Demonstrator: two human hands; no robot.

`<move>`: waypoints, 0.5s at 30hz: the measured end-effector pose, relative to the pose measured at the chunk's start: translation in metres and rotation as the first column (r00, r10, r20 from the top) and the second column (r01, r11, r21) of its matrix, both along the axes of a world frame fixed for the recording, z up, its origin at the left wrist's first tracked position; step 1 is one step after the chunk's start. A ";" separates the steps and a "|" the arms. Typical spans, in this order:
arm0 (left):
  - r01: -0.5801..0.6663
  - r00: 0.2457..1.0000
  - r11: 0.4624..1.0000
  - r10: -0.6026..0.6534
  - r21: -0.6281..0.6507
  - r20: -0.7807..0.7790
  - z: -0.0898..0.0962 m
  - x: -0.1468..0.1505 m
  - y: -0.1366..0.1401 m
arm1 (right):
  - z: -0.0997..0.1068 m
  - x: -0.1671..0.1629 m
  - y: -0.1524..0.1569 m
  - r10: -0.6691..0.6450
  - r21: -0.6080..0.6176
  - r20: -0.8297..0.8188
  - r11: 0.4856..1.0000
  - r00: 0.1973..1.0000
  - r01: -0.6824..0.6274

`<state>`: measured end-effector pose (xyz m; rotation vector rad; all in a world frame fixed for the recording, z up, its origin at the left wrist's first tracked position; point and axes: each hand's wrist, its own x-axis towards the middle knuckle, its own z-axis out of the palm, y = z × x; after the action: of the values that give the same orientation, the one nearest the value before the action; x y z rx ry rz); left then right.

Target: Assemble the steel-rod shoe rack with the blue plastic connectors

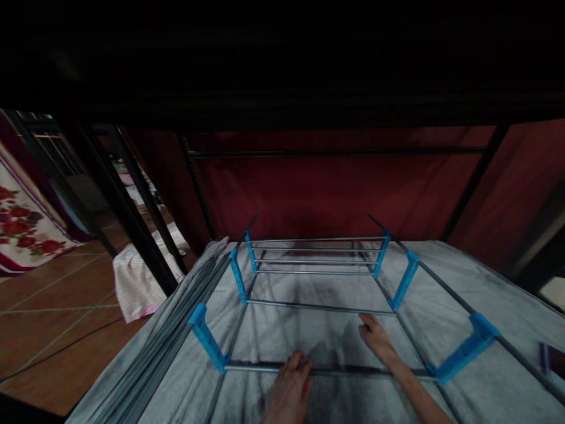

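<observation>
A rack frame of grey metal rods and blue plastic brackets lies on a grey cloth (322, 288). My left hand (289, 386) is at the nearest cross rod (251, 367), its fingers bent over the rod near the middle. Beyond that rod, my right hand (377, 338) reaches over the cloth, fingers loosely bent and apart, with no object visible in them. The second cross rod (318, 307) lies just past its fingertips. Blue brackets (207, 341) stand along the left side; another blue bracket (463, 348) joins a long side rod (445, 287) at the right.
Several loose grey rods (176, 335) lie bundled along the cloth's left edge. Dark metal posts (119, 200) and a red curtain (335, 188) enclose the surface. A striped cloth (136, 280) hangs low over the tiled floor (57, 330). A dark overhang spans the top.
</observation>
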<state>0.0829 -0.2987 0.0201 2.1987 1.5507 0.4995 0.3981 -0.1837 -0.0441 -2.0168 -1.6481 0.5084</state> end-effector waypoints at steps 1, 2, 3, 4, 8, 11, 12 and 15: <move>0.001 1.000 1.000 -0.001 -0.004 0.017 0.000 0.001 0.003 | -0.004 0.000 0.000 -0.001 0.014 0.008 1.000 1.000 0.001; -0.003 0.999 1.000 0.004 -0.008 0.035 0.002 0.003 0.008 | -0.008 0.000 0.000 0.002 0.025 0.020 1.000 1.000 -0.002; -0.011 0.998 1.000 0.012 -0.010 0.054 0.008 0.005 0.014 | -0.012 0.000 -0.001 0.006 0.033 0.037 0.999 0.999 -0.007; -0.020 0.997 1.000 0.021 -0.007 0.079 0.016 0.008 0.022 | -0.016 0.000 -0.001 0.009 0.038 0.055 0.999 0.998 -0.011; -0.072 0.967 0.993 0.045 0.098 0.250 0.084 0.024 0.074 | -0.026 -0.001 -0.003 0.022 0.046 0.122 0.999 0.992 -0.027; -0.143 0.948 0.965 0.070 0.221 0.310 0.157 0.034 0.131 | -0.026 0.000 -0.004 0.022 0.041 0.130 0.999 0.991 -0.027; -0.180 0.950 0.949 0.101 0.258 0.294 0.183 0.033 0.152 | -0.025 0.000 -0.004 0.027 0.035 0.121 0.999 0.992 -0.031; -0.255 0.960 0.900 0.190 0.355 0.206 0.251 0.011 0.210 | -0.014 -0.001 0.003 0.089 0.060 0.075 0.994 0.993 -0.093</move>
<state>0.0941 -0.0887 0.2713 2.1803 1.7393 1.1115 0.3968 -0.1803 -0.0576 -1.9422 -1.7837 0.4135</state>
